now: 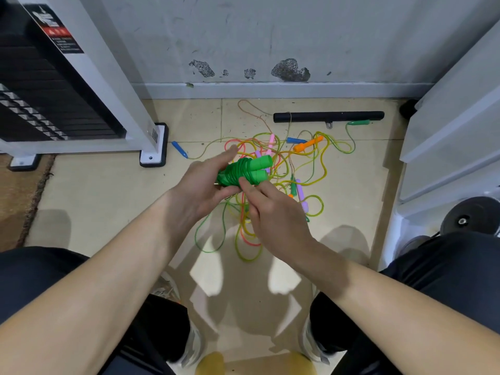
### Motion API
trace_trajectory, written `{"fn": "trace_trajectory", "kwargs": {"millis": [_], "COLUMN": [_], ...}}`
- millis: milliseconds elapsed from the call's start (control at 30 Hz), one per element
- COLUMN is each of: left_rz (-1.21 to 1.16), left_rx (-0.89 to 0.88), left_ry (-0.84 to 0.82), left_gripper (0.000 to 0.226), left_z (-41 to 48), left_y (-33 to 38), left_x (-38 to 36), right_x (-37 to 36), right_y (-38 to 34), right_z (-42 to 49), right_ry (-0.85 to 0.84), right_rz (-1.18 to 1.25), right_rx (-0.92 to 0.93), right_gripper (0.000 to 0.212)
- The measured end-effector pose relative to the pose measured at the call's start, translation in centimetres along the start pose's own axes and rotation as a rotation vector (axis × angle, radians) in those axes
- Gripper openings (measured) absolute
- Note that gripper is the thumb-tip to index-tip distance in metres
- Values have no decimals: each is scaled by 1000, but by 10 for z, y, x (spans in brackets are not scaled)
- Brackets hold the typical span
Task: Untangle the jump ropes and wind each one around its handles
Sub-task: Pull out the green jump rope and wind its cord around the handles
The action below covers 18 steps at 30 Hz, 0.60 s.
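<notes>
Over the beige tile floor [108, 198], mid-frame: we hold a green plastic jump rope [244, 171], its cord wound in tight coils round its two cylindrical handles, whose ends poke out up-right, side by side.
Left hand [200, 185]: grips the coiled end from the left and below, index finger stretched past the bundle.
Right hand [273, 212]: fingers fairly straight, tips touching the coils on the near side; we see no curl round the rope.
Rope pile: tangle of thin translucent cords [311, 169], yellow, green, pink and orange, on the tiles under and beyond our hands, apart from the wound rope.
Handles in pile: orange plastic handle [308, 144] and short blue handle [293, 140] at the far side; pink handle [270, 142] and lilac handle [300, 190] nearer the middle.
Strays: long blue handle [179, 149] lies out left; slim green handle [358, 122] sits far right, just beside the black foam-covered bar [328, 116].
Rack: white metal frame [108, 63] at left holds a stack of black weight plates [40, 90]; its foot stands near the long blue handle.
Right side: white panelled unit [454, 117]; black round dumbbell [470, 217] by our right knee.
Floor: glossy, scuffed; brown mat [16, 198] at the left edge.
Wall: grey painted wall [270, 36], paint flaked in patches above the skirting; the bar lies along its foot.
</notes>
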<state>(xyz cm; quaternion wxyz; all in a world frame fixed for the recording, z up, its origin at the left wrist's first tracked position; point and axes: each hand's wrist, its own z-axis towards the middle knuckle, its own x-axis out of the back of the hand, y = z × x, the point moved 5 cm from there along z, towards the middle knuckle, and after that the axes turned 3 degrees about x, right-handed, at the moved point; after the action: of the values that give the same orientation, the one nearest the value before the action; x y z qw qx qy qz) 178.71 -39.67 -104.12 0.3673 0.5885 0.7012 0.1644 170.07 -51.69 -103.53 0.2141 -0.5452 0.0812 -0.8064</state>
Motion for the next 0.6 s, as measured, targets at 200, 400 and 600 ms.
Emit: {"fn": "trace_trajectory", "kwargs": {"millis": [200,400,600], "left_rz": [-22,0,349], "left_rx": [-80,-87,-47], "left_ry": [64,-36,-269], "left_gripper": [22,19,57], "left_z": [3,0,-14], "left_y": [7,26,20], "left_x": [9,10,-2], "right_x": [6,-11,2], "right_y": [-2,36,66], "right_z": [2,5,21], "right_ry": [13,-488,-732], "right_rz": [155,954,637], "right_rx": [-103,-473,-313], "right_gripper": [22,40,38]}}
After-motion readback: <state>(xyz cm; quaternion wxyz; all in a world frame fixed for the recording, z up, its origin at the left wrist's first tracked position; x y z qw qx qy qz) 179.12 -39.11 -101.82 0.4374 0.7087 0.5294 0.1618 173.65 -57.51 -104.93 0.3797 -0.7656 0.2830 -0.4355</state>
